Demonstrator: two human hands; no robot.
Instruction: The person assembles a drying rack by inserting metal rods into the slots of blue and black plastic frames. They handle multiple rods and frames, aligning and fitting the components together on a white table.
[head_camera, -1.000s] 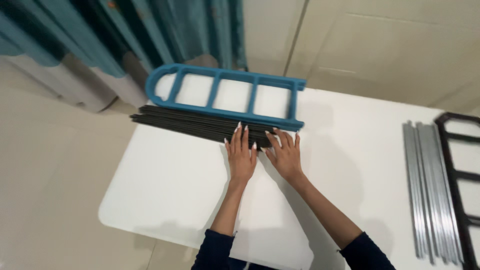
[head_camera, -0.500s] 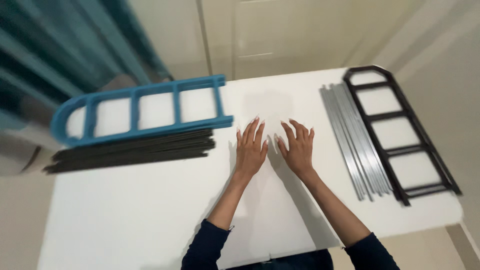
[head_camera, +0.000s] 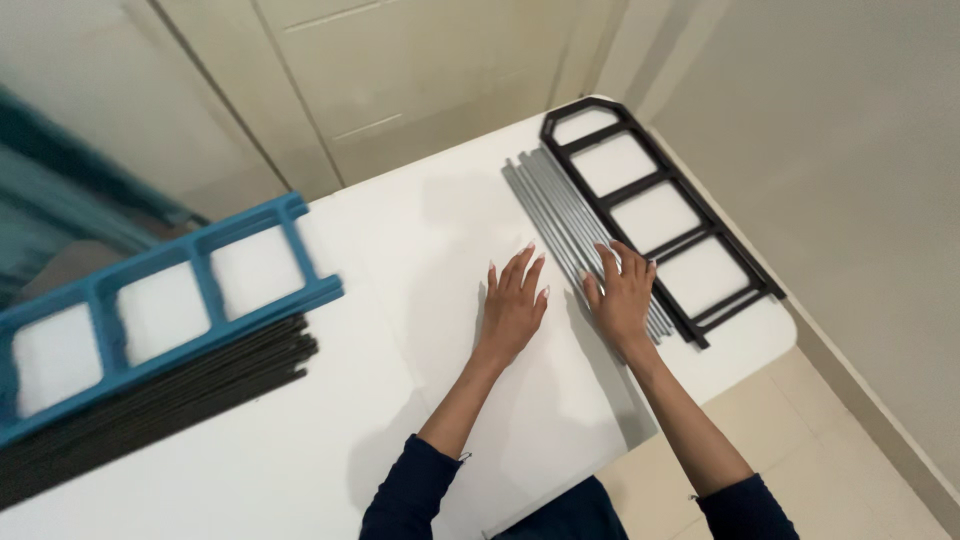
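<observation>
Resting flat and open on the white tabletop (head_camera: 400, 250), the left hand (head_camera: 512, 305) lies empty. The right hand (head_camera: 622, 292), fingers spread, now touches the bundle of grey metal rods (head_camera: 553, 195) beside a black ladder-shaped frame (head_camera: 655, 215), having shifted rightward from the black rods (head_camera: 150, 410) and blue frame (head_camera: 150, 300).

Blue frame (head_camera: 150, 310) runs off the left edge, pretty blurred too. Black rods (head_camera: 150, 415) under it get cut off bottom-left, can't count em. My right hand (head_camera: 622, 295) covers part of the grey rods (head_camera: 560, 205). Curtain (head_camera: 60, 200) top-left is just teal smear.
</observation>
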